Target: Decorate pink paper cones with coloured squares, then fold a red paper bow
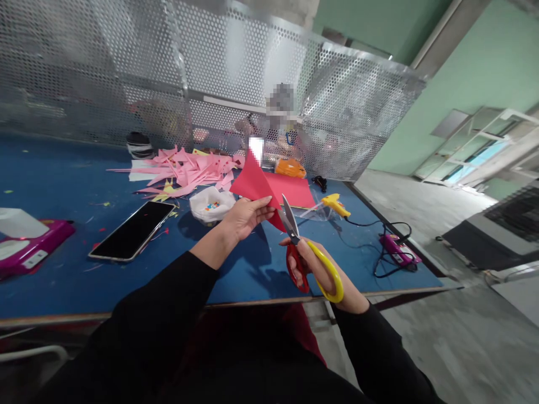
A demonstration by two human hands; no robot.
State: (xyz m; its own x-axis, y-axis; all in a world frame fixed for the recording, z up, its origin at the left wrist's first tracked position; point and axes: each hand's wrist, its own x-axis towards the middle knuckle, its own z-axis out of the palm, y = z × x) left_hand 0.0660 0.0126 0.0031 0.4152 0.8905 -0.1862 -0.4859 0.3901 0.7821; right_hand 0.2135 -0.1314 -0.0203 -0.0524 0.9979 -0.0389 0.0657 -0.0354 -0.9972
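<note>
My left hand (248, 217) pinches a folded piece of red paper (257, 182) by its lower edge, above the blue table. In my right hand (315, 264) is a pair of scissors (290, 221) with one yellow and one red handle loop. Their blades are parted and lie at the right edge of the held paper; whether they touch it I cannot tell. Behind lies a flat red sheet (292, 189) on the table. Left of my left hand stands a small white bowl (210, 205) with tiny coloured pieces in it.
A heap of pink paper strips (189, 171) lies at the back. A phone (132, 230) and a purple power strip (37, 247) lie left. To the right are a yellow glue gun (336, 205), its black cord and another purple power strip (399, 251). A perforated metal screen (236, 62) borders the back.
</note>
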